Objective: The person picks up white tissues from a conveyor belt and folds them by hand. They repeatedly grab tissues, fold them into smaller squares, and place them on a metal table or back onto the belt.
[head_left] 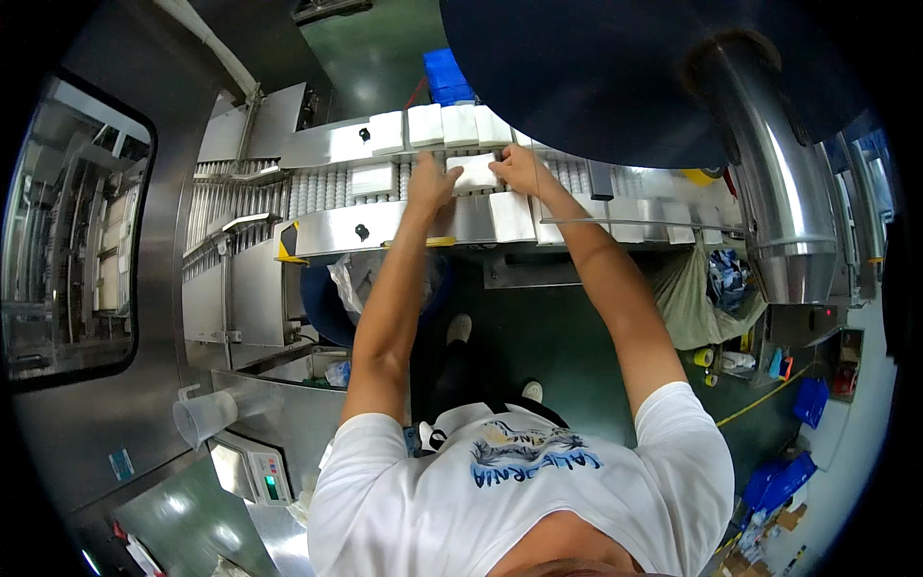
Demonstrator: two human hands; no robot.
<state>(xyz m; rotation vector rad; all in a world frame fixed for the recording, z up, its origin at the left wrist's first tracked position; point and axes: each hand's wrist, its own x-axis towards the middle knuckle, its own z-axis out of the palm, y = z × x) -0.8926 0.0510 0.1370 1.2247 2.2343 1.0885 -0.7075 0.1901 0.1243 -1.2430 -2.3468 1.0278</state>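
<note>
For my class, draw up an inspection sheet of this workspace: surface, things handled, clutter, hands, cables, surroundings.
Surface: roller conveyor between metal ledges.
Things handled: white pack on the conveyor; another pack to its left; more packs along both ledges.
Clutter: clear plastic in a blue bin.
Hands: left hand at the white pack's left end, right hand at its right.
Cables: none clearly identifiable.
Surroundings: windowed machine at left, metal pipe at right, green floor.

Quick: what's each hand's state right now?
Left hand: at the left end of a small white rectangular packet; grip cannot be told.
Right hand: closed, holding the packet's right end.
</note>
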